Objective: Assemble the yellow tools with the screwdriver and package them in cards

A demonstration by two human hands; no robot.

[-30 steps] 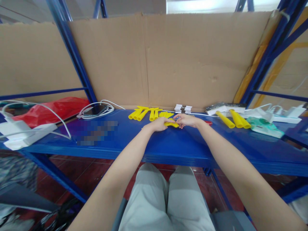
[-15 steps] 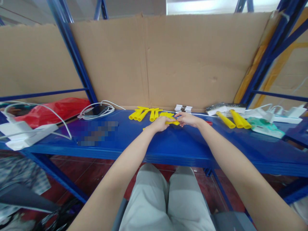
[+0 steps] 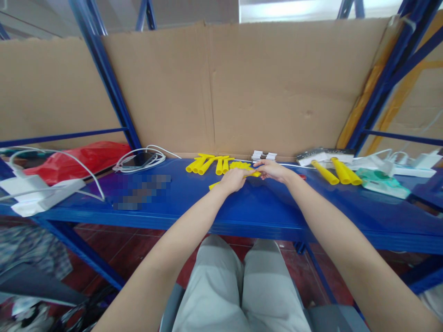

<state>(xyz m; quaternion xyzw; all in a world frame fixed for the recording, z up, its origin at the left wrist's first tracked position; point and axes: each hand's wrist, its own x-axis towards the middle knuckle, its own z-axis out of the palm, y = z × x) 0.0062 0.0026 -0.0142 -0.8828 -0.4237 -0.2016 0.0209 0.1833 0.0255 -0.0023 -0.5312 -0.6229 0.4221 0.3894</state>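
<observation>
My left hand (image 3: 236, 180) is closed on a yellow piece (image 3: 255, 174) above the blue table, with its back toward the camera. At the right end of that piece, my right hand (image 3: 271, 170) has its fingers closed on the tip. Several small yellow pieces (image 3: 240, 164) lie just behind my hands. Yellow cones (image 3: 206, 164) rest in a group to the left, near the cardboard. Part of another yellow item (image 3: 213, 186) shows beside my left wrist.
Three yellow tubes (image 3: 342, 172) lie at the right beside a green-and-white packet (image 3: 382, 183). White strips (image 3: 264, 156) sit by the cardboard wall (image 3: 277, 92). A red bag (image 3: 83, 159), coiled white cable (image 3: 138, 161) and power strip (image 3: 48, 196) are at the left.
My left hand has shifted slightly right, and the yellow piece has moved a little right and up with it. My right hand stays almost in place.
</observation>
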